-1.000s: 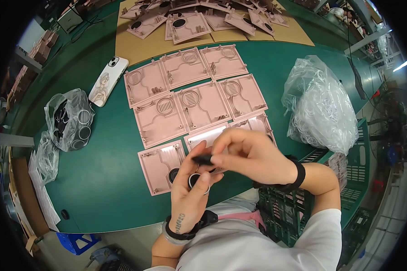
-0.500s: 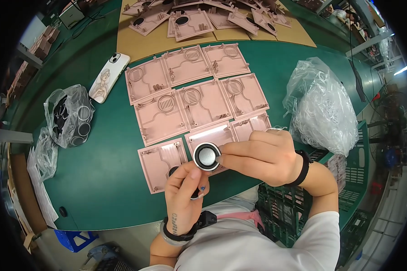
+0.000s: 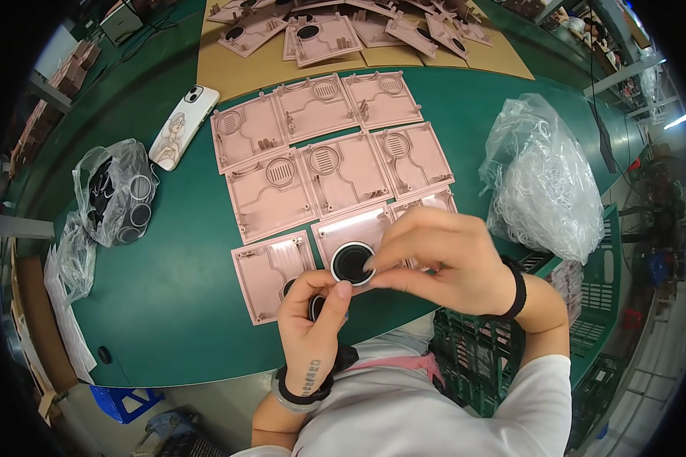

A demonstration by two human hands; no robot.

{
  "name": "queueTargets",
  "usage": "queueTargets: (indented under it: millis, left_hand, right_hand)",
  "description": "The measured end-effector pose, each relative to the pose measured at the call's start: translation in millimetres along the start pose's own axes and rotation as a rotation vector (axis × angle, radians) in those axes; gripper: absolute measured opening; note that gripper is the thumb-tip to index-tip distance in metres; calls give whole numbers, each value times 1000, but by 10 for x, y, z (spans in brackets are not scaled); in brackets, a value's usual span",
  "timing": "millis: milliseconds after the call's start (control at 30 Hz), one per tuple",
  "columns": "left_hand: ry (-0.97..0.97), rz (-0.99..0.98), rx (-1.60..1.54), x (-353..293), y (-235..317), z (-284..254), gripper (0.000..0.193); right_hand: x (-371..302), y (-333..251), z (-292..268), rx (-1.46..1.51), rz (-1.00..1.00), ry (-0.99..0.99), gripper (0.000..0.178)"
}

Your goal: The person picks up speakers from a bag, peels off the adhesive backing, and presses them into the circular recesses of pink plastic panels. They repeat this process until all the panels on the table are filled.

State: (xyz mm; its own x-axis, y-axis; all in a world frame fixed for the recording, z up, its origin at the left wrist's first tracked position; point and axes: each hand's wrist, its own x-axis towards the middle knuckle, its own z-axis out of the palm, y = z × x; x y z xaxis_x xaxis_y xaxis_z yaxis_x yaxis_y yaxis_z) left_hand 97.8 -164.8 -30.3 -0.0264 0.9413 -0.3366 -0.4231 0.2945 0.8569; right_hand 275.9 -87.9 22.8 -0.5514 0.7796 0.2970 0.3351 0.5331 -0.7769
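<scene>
Between thumb and fingers, my left hand [image 3: 312,308] holds a round black disc with a white rim [image 3: 351,263] over the near pink panels. A second round black piece [image 3: 317,308] shows within the same hand's curled fingers. My right hand [image 3: 442,263] is pinched at the disc's right side, its fingertips touching the black face. Whatever is between those fingertips, if anything, I cannot make out. Several pink plastic panels [image 3: 344,174] with slotted round grilles lie in rows beyond my hands. My left fingers partly cover a black round spot on the nearest-left panel [image 3: 263,278].
A clear bag of white rings [image 3: 545,190] sits at the right. At the left are a bag of black and white round parts [image 3: 118,194] and a phone [image 3: 183,129]. More pink panels [image 3: 328,42] are heaped on cardboard [image 3: 480,68] behind. Green crates [image 3: 472,350] stand beside me.
The disc's centre looked silver inside a black ring; now its face is all black. My right fingers have curled more. The black piece in my left hand shows more fully.
</scene>
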Motion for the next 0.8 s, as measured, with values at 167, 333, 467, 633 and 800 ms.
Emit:
queueTargets:
  millis: [167, 333, 467, 633, 800]
  left_hand:
    - [-6, 67, 96, -22, -43, 43, 12]
    - [-22, 85, 114, -24, -63, 58, 13]
    - [-24, 82, 142, -33, -64, 63, 13]
    - [-19, 122, 206, -47, -53, 69, 12]
    - [-30, 157, 244, -52, -63, 58, 11]
  right_hand:
    - [-32, 34, 51, 111, 145, -102, 13]
    - [-36, 19, 26, 100, 190, -137, 13]
    - [-42, 40, 16, 55, 205, -154, 13]
    - [-52, 50, 24, 31, 185, -150, 13]
    - [-57, 47, 31, 40, 188, -159, 12]
